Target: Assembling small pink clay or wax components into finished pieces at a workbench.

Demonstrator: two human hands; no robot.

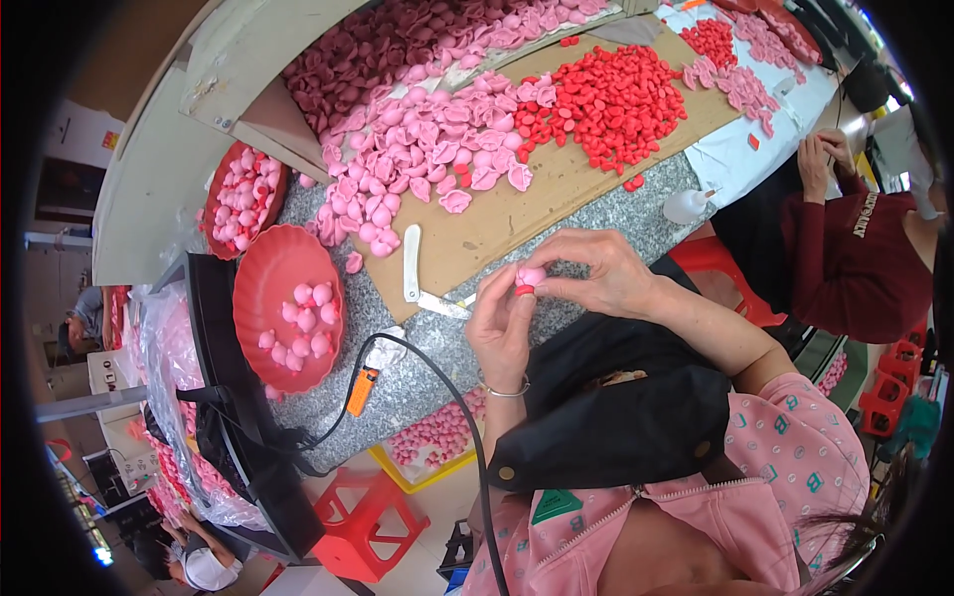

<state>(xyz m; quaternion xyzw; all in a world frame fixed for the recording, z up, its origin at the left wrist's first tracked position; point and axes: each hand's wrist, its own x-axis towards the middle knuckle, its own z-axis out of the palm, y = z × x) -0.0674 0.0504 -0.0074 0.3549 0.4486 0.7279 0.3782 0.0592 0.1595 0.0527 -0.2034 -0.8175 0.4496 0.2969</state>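
Between my fingertips is a small round pink piece (532,275) with a red part (524,290) against its lower side. My left hand (500,323), with a bangle at its wrist, pinches it from the left. From the right, the thumb and fingers of my right hand (606,270) close on the same piece. Just left of my hands lies a folding knife with a white handle (411,263) and its blade out. Loose pink shell-shaped pieces (437,134) are heaped on the brown board (477,238) beyond, beside a pile of small red pieces (616,104).
At left, a red scalloped bowl (248,308) holds several pink pieces; a second filled bowl (214,189) stands behind. An orange lighter (362,392) lies near a black cable (437,370). A white squeeze bottle (684,207) is at right, near a co-worker's hands (820,164).
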